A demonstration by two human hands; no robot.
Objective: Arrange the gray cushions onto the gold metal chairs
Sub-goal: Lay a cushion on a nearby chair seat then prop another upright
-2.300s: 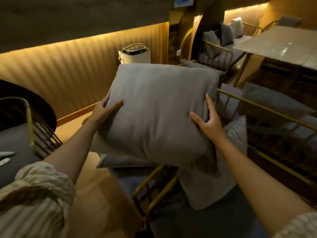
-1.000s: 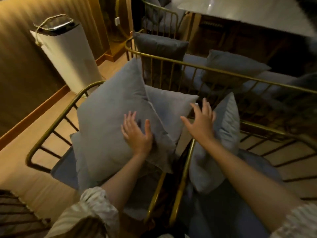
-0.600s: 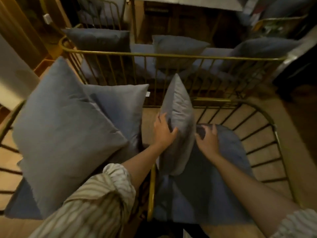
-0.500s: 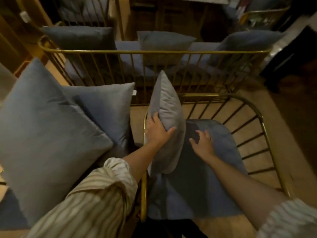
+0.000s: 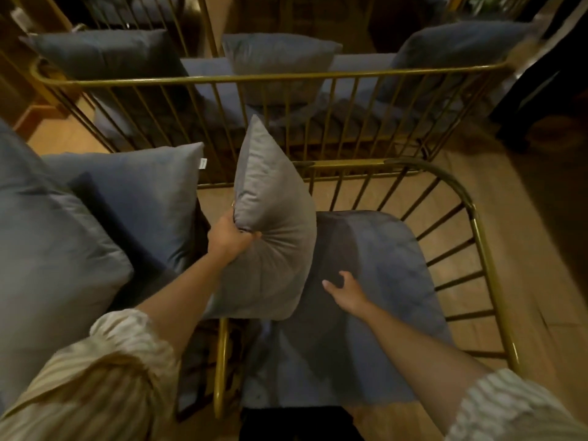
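A gray cushion stands on edge at the left side of a gold metal chair with a blue-gray seat pad. My left hand pinches the cushion's left edge. My right hand lies on the seat pad just right of the cushion's lower part, fingers curled, holding nothing that I can see. To the left, two larger gray cushions lean on the neighbouring chair.
A long gold metal bench back runs across behind the chairs, with three gray cushions propped on it. Wooden floor shows through the chair bars at right and back left.
I set the big cushion on the left chair and let it go. Both hands moved right to the smaller cushion; my left hand took its edge and my right hand dropped to the seat pad.
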